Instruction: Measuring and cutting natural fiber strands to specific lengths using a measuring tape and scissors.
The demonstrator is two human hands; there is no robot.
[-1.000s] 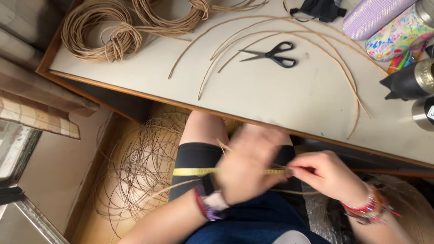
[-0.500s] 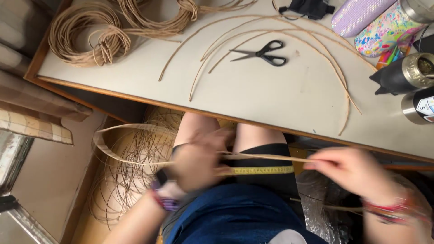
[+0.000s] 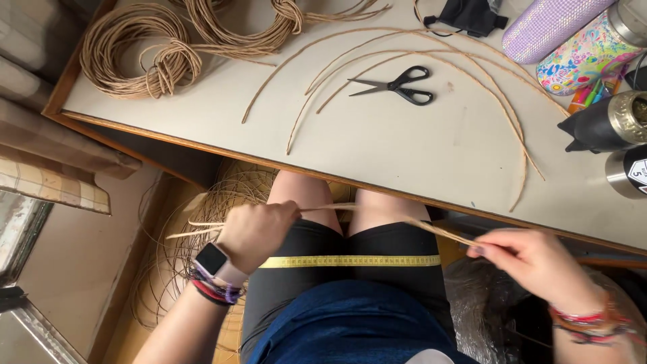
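Both hands pinched one length of cane [image 3: 391, 219] above the lap: the left hand [image 3: 256, 232] fisted around it at about nine o'clock, the right hand [image 3: 532, 259] gripping its far end between thumb and fingertips at three. A yellow tape measure [image 3: 350, 261] lay flat across both thighs just beneath. On the tabletop [image 3: 404, 148] at twelve rested black scissors [image 3: 394, 84] among curved cut canes. To measure well, the cane likely needed pulling taut and lowering against the tape.
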